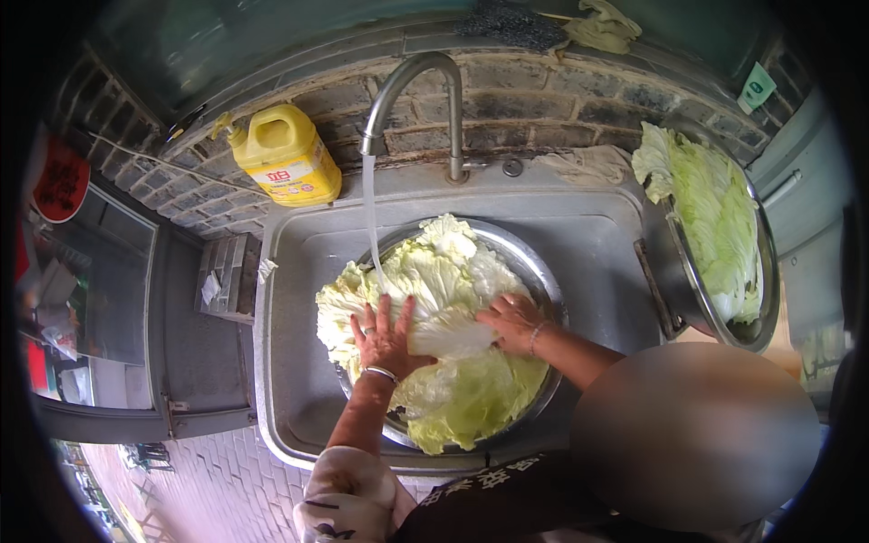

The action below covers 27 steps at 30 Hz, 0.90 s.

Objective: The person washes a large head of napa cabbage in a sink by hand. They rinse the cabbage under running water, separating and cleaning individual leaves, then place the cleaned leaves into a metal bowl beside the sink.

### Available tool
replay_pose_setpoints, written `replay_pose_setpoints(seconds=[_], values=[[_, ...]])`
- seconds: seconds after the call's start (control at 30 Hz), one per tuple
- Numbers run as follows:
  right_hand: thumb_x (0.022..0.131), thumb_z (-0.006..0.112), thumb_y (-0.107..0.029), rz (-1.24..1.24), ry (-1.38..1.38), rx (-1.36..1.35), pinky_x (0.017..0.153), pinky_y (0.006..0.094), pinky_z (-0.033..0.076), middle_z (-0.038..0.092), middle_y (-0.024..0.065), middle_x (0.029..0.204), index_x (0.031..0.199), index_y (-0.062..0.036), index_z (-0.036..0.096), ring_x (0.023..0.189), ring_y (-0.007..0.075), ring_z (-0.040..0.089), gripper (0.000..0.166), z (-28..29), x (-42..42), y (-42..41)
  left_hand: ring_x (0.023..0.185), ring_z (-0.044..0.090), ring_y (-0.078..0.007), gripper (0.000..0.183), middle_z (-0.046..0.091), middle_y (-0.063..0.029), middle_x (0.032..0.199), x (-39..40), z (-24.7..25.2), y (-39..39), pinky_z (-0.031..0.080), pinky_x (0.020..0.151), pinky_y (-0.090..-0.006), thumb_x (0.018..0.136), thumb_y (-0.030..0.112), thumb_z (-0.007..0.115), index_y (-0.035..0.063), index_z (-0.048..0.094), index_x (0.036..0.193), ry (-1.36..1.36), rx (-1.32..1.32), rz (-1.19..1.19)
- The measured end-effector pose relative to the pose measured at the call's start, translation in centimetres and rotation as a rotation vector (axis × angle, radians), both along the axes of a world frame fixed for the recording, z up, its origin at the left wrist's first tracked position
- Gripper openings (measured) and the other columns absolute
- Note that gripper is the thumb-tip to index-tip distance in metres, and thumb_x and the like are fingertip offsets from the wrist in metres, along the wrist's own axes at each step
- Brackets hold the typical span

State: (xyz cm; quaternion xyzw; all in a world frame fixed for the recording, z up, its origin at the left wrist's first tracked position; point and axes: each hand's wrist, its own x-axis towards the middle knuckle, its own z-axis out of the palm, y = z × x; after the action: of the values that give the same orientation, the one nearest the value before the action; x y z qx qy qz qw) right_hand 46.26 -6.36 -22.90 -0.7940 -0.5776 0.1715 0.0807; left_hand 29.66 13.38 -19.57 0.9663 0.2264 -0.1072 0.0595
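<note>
Napa cabbage leaves (434, 278) are heaped in a round metal basin (550, 285) inside the sink, some hanging over its rim. My left hand (387, 345) lies flat on the heap with its fingers spread, a bangle at the wrist. Over the right part of the leaves, my right hand (514, 324) is bent downward beside a pale leaf rib; whether its fingers grip the leaf is hard to see. From the curved metal faucet (414, 64), a stream of water (371, 210) falls onto the leaves just beyond my left fingertips.
The metal sink (604, 271) surrounds the basin. A yellow detergent jug (288, 159) with a pump stands at the back left corner. Another metal bowl (679, 258) of cabbage leaves (719, 224) sits tilted at the right edge. A wet cloth (589, 163) lies behind the sink, against a brick wall (523, 102).
</note>
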Motion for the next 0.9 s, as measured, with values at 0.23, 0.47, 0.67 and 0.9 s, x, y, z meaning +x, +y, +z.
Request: replay_pose_setpoints(seconds=[0.23, 0.47, 0.67, 0.9], values=[[0.063, 0.066, -0.017, 0.128, 0.031, -0.016, 0.087, 0.0388, 0.037, 0.056, 0.0084, 0.093, 0.111, -0.0127, 0.055, 0.097, 0.0277, 0.049, 0.050, 0.9, 0.0, -1.7, 0.130, 0.028, -0.0437, 0.110, 0.025, -0.0183, 0.145, -1.6, 1.3, -0.9, 0.007, 0.106, -0.0631, 0.053, 0.070, 0.070, 0.0302, 0.023, 0.144, 0.039, -0.054, -0.088], [0.060, 0.063, -0.011, 0.102, 0.111, 0.039, 0.087, 0.0389, 0.039, 0.053, 0.0111, 0.098, 0.109, -0.0091, 0.053, 0.097, 0.0291, 0.048, 0.050, 1.9, 1.5, -2.9, 0.133, 0.019, -0.0470, 0.080, 0.030, -0.0213, 0.142, -0.2, 0.1, 4.8, 0.002, 0.105, -0.0651, 0.070, 0.074, 0.051, 0.0349, 0.036, 0.138, -0.197, 0.095, -0.189], [0.062, 0.057, -0.003, -0.032, 0.231, 0.131, 0.091, 0.0406, 0.039, 0.052, 0.0123, 0.108, 0.109, -0.0072, 0.050, 0.108, 0.0329, 0.046, 0.048, 3.3, 2.7, -4.2, 0.132, 0.026, -0.0405, 0.083, 0.041, -0.0207, 0.136, -0.7, -1.5, 2.1, 0.006, 0.108, -0.0583, 0.073, 0.072, 0.050, 0.0291, 0.030, 0.141, -0.071, -0.052, -0.070], [0.063, 0.055, -0.001, -0.072, 0.282, 0.051, 0.089, 0.0415, 0.041, 0.053, 0.0164, 0.107, 0.109, -0.0058, 0.049, 0.103, 0.0369, 0.049, 0.047, 6.4, 3.9, -5.1, 0.129, 0.032, -0.0418, 0.086, 0.041, -0.0236, 0.135, -1.8, -4.7, -0.1, 0.013, 0.108, -0.0546, 0.076, 0.067, 0.052, 0.0238, 0.023, 0.144, 0.059, -0.474, 0.178]])
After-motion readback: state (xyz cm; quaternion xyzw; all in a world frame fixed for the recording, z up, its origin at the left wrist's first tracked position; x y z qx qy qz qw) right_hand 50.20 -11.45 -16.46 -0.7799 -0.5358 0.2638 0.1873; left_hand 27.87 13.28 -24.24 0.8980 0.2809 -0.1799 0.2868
